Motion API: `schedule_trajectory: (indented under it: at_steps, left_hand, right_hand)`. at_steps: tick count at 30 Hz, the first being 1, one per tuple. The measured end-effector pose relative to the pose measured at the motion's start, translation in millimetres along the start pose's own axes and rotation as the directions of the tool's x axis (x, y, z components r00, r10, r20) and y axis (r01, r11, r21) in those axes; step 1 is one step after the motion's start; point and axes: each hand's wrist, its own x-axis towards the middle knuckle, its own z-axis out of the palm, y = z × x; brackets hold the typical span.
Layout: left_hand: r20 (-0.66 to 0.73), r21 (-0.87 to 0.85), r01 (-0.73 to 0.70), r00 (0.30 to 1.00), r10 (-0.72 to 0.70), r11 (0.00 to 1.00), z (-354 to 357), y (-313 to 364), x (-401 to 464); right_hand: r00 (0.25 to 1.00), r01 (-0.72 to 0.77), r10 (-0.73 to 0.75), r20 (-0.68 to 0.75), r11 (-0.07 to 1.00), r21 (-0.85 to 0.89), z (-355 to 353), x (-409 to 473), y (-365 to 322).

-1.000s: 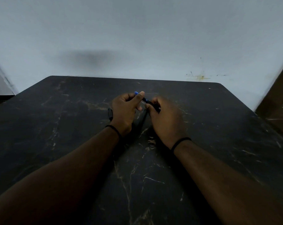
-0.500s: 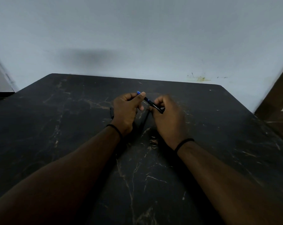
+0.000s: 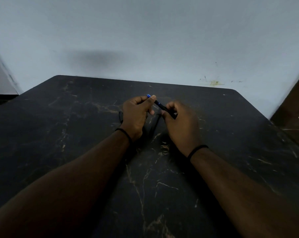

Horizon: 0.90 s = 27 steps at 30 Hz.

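Pen [image 3: 163,107] check: where is the slim black plastic one with the blue tip?

— Held in the air just above the dark, marble-veined bench [image 3: 59,121], slanting between the two hands. The left hand [image 3: 135,115] pinches the blue end between thumb and forefinger. The right hand [image 3: 181,126] has its fingers curled round the black lower end.

What is different from a second ago?

— The hands have drawn apart. Back then they sat almost knuckle to knuckle and only the blue tip peeked out. Now a clear stretch of black barrel shows between them, and the right hand has slid out toward its own side.

Meaning?

— I'd judge it a pull along the pen's length, likely to free a cap or separate the barrel. No gap or loose part shows yet, so I take the pieces to be joined.

Anything else nearby?

— A small dark object [image 3: 121,116] lies on the bench just beside the left hand's outer edge; I cannot tell what it is. A pale wall [image 3: 145,31] stands behind.
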Motion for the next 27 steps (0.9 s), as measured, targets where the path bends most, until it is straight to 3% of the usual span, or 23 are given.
schedule_trajectory:
  at_steps: [3,8,16,20,27]
  left_hand:
    - [-0.005,-0.01,0.011,1.0,-0.012,1.0,0.0,1.0,0.3]
    - [-0.005,-0.017,0.011,1.0,-0.011,1.0,1.2,-1.3,0.5]
    - [0.003,-0.017,0.007,1.0,-0.007,1.0,0.0,-2.9,2.2]
    - [-0.006,-0.012,-0.002,1.0,0.002,1.0,1.5,-1.4,1.4]
    - [-0.005,-0.002,0.01,1.0,-0.01,1.0,0.2,-0.7,1.4]
  right_hand:
    - [0.999,0.041,-0.04,0.029,0.998,-0.044,-1.7,-1.5,-3.1]
    - [0.999,-0.052,0.051,0.013,0.999,0.017,-1.9,-1.9,-3.9]
    - [0.999,0.023,-0.02,0.044,0.997,-0.073,-1.7,-0.6,-4.4]
    - [0.998,-0.069,0.069,-0.007,0.998,0.011,-2.3,-2.1,-3.6]
    - [1.0,0.008,-0.008,0.022,1.0,-0.014,-6.2,-2.4,-6.7]
